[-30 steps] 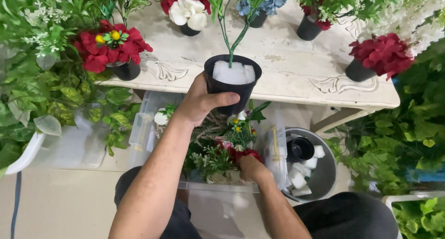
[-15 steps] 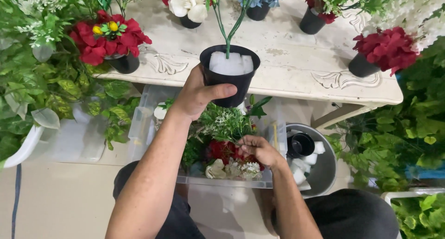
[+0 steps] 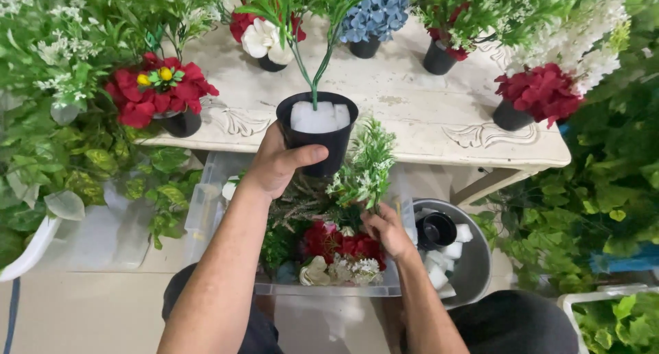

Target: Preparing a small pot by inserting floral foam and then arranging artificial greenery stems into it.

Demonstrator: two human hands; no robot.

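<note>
Left hand [image 3: 278, 165] grips a black plastic pot [image 3: 317, 134] of white foam at the whitewashed desk [image 3: 412, 114] edge, steadying it upright. Right hand [image 3: 388, 230] pinches a green fern sprig [image 3: 367, 165] above the clear plastic bin [image 3: 199, 210] of artificial flowers.

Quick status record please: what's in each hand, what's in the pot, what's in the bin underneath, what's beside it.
left hand: grips black pot at table edge
pot contents: white foam block with green stems stuck in
right hand: holds green sprig over clear bin
bin contents: red and white artificial flowers
beside bin: grey bucket holding foam pieces and a pot
</note>
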